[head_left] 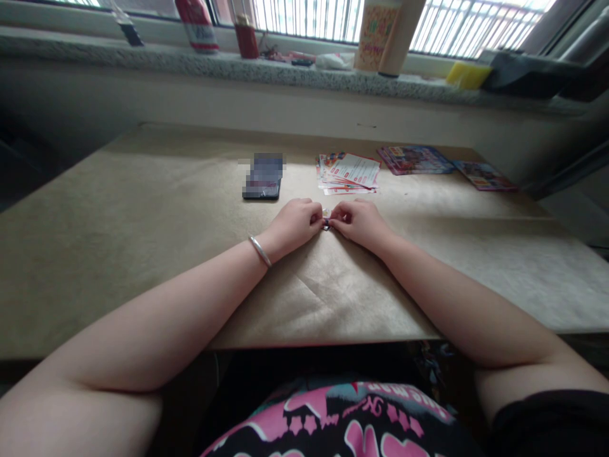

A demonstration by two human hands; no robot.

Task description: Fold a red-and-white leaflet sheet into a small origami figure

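Observation:
My left hand [301, 219], with a silver bangle [259, 251] at the wrist, and my right hand [360, 221] meet over the middle of the table. Between their pinched fingertips is a small dark and purplish object [326, 223] with some clear or shiny parts. It is too small to tell its kind. Both hands are closed on it, one from each side. Just beyond them lies a fanned pile of printed cards or leaflets [354, 170]. Farther left rests a dark phone-like slab [264, 178], partly blurred out.
Colourful packets or booklets [416, 159] lie at the table's back right, with another [484, 175] beside them. On the stone windowsill [285, 71] stand a red bottle [197, 25], a red jar [246, 38], a patterned carton [373, 38] and a yellow item [469, 75]. The table's front edge is near my body.

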